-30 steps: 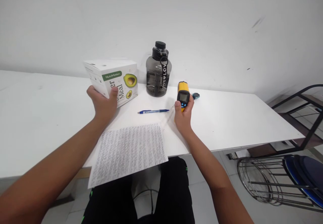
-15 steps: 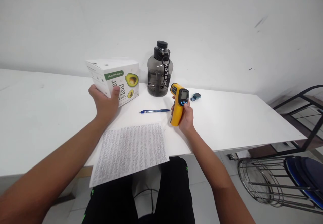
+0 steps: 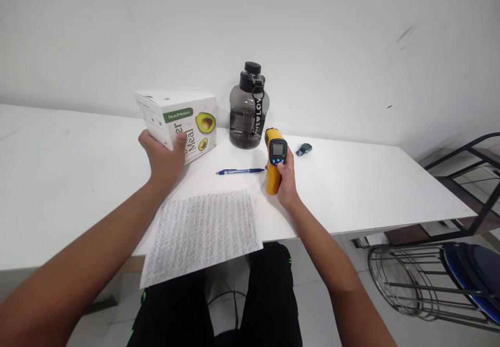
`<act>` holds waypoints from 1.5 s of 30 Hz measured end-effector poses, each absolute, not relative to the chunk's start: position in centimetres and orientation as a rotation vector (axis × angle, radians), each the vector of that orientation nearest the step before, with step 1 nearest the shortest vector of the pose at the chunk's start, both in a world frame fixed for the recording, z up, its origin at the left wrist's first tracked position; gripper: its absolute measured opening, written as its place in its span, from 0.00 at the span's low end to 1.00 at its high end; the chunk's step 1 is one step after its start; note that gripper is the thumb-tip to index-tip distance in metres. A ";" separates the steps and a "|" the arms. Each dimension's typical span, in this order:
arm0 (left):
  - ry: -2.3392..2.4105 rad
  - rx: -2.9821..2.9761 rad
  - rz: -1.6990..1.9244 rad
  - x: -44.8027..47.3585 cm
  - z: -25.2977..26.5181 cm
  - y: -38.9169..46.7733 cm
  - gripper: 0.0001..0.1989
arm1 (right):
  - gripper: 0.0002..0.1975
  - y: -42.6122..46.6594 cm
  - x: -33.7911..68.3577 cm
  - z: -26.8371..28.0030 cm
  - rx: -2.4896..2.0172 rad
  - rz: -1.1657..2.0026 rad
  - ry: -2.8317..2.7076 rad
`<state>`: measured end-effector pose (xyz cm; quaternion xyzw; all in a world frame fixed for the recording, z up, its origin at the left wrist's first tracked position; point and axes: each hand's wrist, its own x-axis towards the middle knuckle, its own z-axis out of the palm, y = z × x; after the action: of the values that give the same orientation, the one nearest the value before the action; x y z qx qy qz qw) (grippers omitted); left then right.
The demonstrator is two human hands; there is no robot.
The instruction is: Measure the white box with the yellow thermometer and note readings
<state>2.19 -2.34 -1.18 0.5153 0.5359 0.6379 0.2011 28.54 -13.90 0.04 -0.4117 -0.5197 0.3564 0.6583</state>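
My left hand [image 3: 166, 162] grips a white carton [image 3: 179, 104] with avocado pictures and a green label, its thumb across the printed front. The carton is tilted. In my right hand [image 3: 288, 183] is a yellow and black infrared thermometer [image 3: 272, 175], held by its handle, with its small screen facing me and the thumb at the blue buttons. A blue pen [image 3: 240, 171] lies between the two hands, just left of the thermometer. The sheet of paper [image 3: 207, 232], covered in dense handwriting, lies nearer to me and hangs over the table's front edge.
A dark see-through water bottle [image 3: 248, 112] with a lettered strap stands by the wall on the white table [image 3: 351, 180]. A small bluish object [image 3: 303, 149] lies right of the thermometer. Blue-topped stools [image 3: 472, 269] and a dark metal rack [image 3: 469, 180] are at the right.
My right hand has turned the thermometer, so its screen faces me more squarely and its front points more toward the bottle. My left hand and the carton stay about the same.
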 end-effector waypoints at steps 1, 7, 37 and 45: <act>1.495 1.441 1.781 2.2 -1.2 -2.4 0.28 | 0.31 -13.9 28.5 0.0 -0.946 0.793 -1.195; 1.503 1.448 1.781 2.1 -1.2 -2.4 0.29 | 0.34 -13.7 28.8 0.1 -1.187 0.661 -1.246; 1.626 1.481 1.636 2.3 -2.2 -2.0 0.37 | 0.22 -13.1 30.3 0.4 -2.185 -0.257 -1.697; 1.745 1.547 1.680 1.9 -1.6 -1.8 0.43 | 0.19 -12.6 28.1 -0.8 -1.879 0.056 -2.173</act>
<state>1.94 -1.77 -1.60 0.5334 0.6018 0.5794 0.1331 28.14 -12.60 -0.83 -0.6480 -0.7495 0.0192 0.1337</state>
